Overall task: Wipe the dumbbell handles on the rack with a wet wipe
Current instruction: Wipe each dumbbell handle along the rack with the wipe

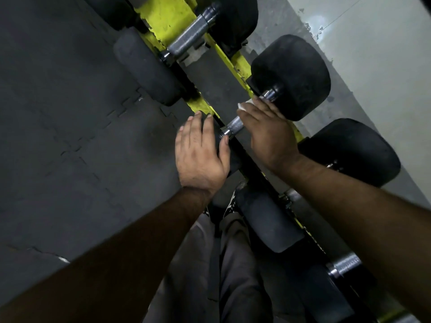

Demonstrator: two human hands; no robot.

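The right hand (pixel 268 134) wraps over the dumbbell handle (pixel 234 125) at the centre of the frame, its grip closed round the bar with a white wet wipe (pixel 243 106) pressed under the fingers, only a corner showing. The left hand (pixel 200 150) lies flat, fingers straight, on the near head of the same dumbbell, steadying it and holding nothing. The handle is knurled steel, cylindrical and rough, so the soft, thin wipe will likely drag and snag rather than slide. The black heads (pixel 296 75) look like matte rubber, heavy and unlikely to roll. The yellow rack (pixel 168 17), its paint chipped, runs from the upper middle toward the lower right, carrying more dumbbells with bare handles (pixel 189 36).
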